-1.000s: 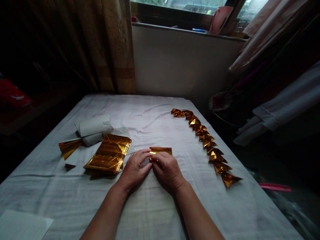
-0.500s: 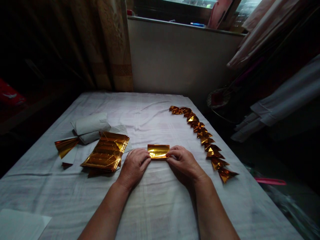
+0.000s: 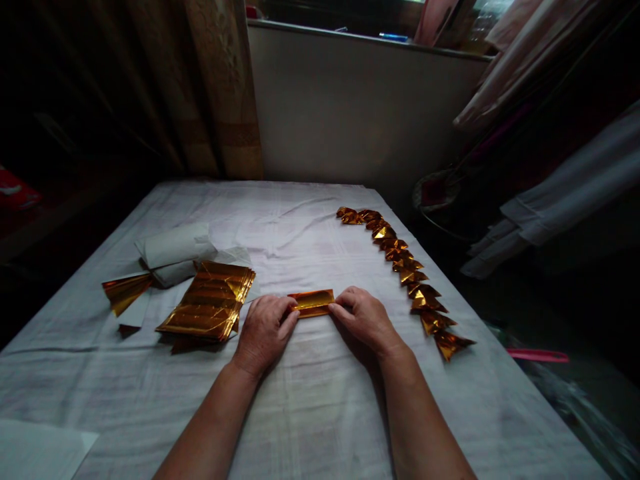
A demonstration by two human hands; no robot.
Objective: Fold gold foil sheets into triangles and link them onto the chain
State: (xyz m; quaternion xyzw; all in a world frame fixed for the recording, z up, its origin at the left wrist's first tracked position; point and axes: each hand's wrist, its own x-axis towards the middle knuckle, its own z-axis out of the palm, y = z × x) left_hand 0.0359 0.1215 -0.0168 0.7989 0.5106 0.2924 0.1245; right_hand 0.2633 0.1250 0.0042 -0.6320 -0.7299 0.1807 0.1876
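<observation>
A small sheet of gold foil paper [image 3: 314,303] lies in front of me with its near edge folded up along its length. My left hand [image 3: 265,328] pinches the sheet's left end between thumb and fingers. At the right end, my right hand [image 3: 364,319] grips it the same way. Left of my left hand rests a stack of gold foil sheets [image 3: 207,303]. Off to the right, a curved row of folded gold foil pieces [image 3: 409,275] runs along the bed's side.
White wrapping paper [image 3: 175,248] lies crumpled behind the stack, with a loose gold foil piece [image 3: 127,292] beside it. A white sheet [image 3: 43,450] is at the near left corner. Clothes [image 3: 565,193] hang at the right. A pink stick-like object [image 3: 539,355] sits beyond the right edge.
The near edge of the foil sheet is folded over further, so a wider flap shows and less of the inner face. Both hands keep their pinch. The view has shifted slightly.
</observation>
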